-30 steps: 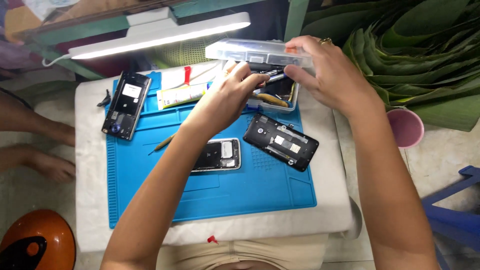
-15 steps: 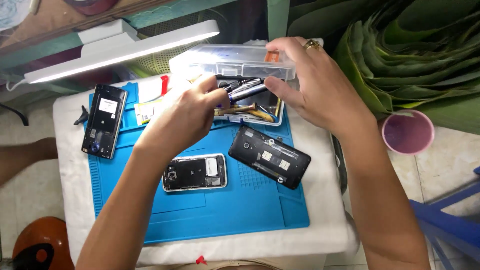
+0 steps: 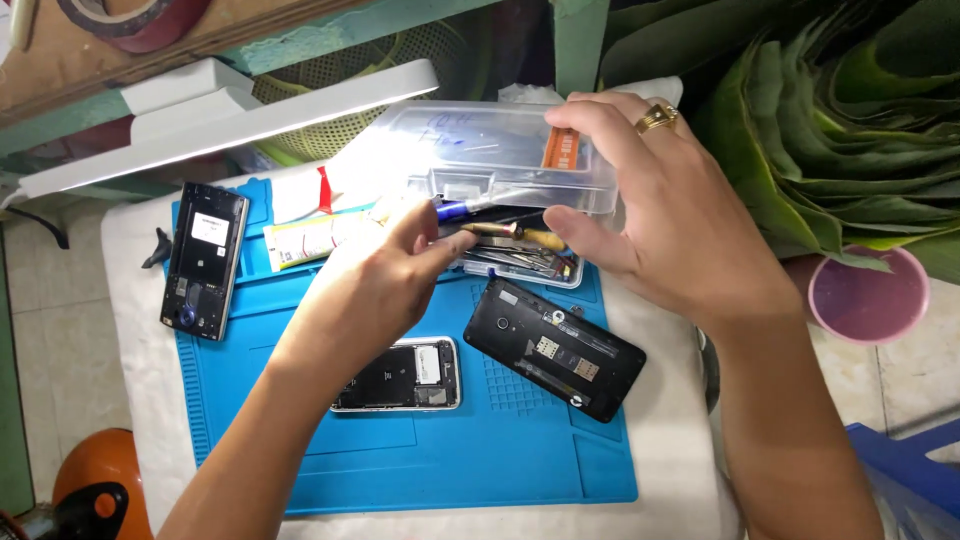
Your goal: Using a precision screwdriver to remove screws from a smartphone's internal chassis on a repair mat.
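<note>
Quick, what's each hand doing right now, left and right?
Left hand: closed, pinching a tool in the clear plastic box; which tool cannot be told.
Right hand: holding the box's raised lid open.

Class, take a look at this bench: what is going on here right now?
A person works over a blue rubber repair mat on a small white table. The right hand holds up the clear plastic lid of a shallow tool box, while the left hand reaches in and pinches a slim blue-handled tool. Three opened phones lie on the mat: a black one at the left, a silver-edged one in the middle and a black one at the right.
</note>
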